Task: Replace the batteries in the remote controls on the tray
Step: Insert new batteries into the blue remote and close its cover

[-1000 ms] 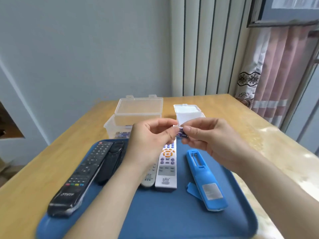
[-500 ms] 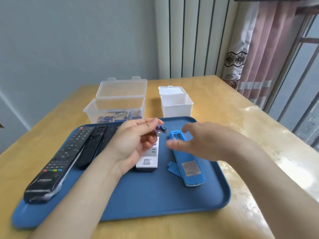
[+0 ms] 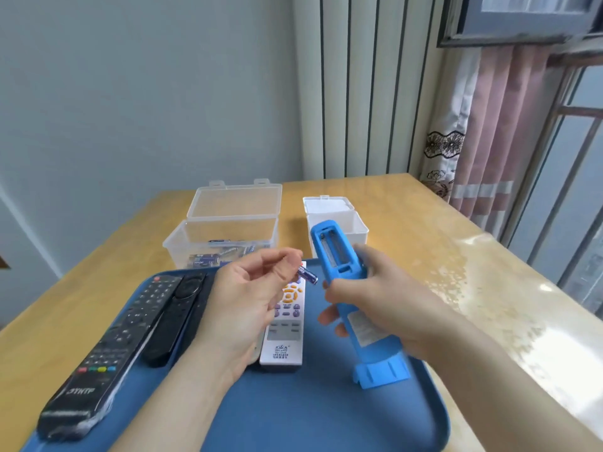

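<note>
Blue remote [image 3: 332, 256], gripped tilted in the right hand [image 3: 391, 298], lies just beside the battery [image 3: 308, 276] that the left hand [image 3: 248, 298] pinches, not touching it.

Blue plastic remote control [image 3: 377, 352] is held tilted over blue plastic tray [image 3: 310, 412], bay open; small blue cylindrical battery [image 3: 308, 276] just left.

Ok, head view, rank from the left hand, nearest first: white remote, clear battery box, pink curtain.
1. White remote, on the tray under the left hand.
2. Clear battery box, on the table behind the tray.
3. Pink curtain, far right.
</note>
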Available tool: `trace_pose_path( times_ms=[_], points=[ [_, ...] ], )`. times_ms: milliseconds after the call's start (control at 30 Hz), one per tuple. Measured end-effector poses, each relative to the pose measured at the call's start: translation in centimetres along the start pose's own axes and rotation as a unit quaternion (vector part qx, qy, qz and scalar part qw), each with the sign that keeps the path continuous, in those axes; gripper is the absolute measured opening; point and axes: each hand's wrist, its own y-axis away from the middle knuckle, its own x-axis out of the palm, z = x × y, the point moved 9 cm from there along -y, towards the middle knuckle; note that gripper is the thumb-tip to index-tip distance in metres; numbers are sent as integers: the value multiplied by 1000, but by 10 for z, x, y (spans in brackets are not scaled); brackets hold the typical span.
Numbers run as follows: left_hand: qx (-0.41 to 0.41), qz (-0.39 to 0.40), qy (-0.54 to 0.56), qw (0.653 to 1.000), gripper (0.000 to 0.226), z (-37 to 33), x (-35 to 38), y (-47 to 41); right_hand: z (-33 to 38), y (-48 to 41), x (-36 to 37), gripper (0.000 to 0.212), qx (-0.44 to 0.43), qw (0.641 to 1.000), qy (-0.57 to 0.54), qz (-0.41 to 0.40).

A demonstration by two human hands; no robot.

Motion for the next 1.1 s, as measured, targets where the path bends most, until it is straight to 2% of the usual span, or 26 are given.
trace_pose_path(
  times_ms=[100, 167, 233, 267, 333, 433, 500, 600, 667, 767, 933, 1100],
  points=[
    [113, -22, -59, 992, 14, -26, -1, 7, 0, 0, 19, 40, -28, 996, -80, 37],
    [155, -38, -64, 985, 13, -36, -3, 10, 6, 1, 26, 33, -40, 990, -127, 47],
    [183, -43, -102, 977, 15, -40, -3, 11, 7, 1, 25, 10, -29, 975, -219, 38],
    [191, -40, -131, 972, 17, -40, -2, 12, 4, 2, 24, 8, -14, 963, -267, 28],
    [201, -20, -175, 964, 23, -39, 2, 14, -1, 1, 21, 21, -2, 954, -300, 9],
    [228, 25, -205, 952, 23, -37, 10, 17, -7, -1, 17, 17, 0, 954, -301, -8],
    [241, 25, -241, 940, 22, -36, 10, 17, -9, -3, 16, 17, 4, 955, -295, -9],
    [267, -8, -292, 918, 24, -41, 10, 19, -15, -5, 17, 34, 28, 955, -296, -5],
    [259, -25, -281, 924, 27, -42, 7, 17, -20, -8, 14, 45, 34, 959, -281, -19],
    [256, -29, -256, 932, 21, -46, 1, 15, -22, -10, 5, 49, 16, 977, -205, -54],
    [308, -20, -334, 891, 17, -49, 9, 18, -11, -3, 8, 33, -38, 990, -121, -65],
    [346, -55, -396, 849, 22, -51, 10, 21, -1, 2, 20, 37, -86, 995, -55, -22]
  ],
)
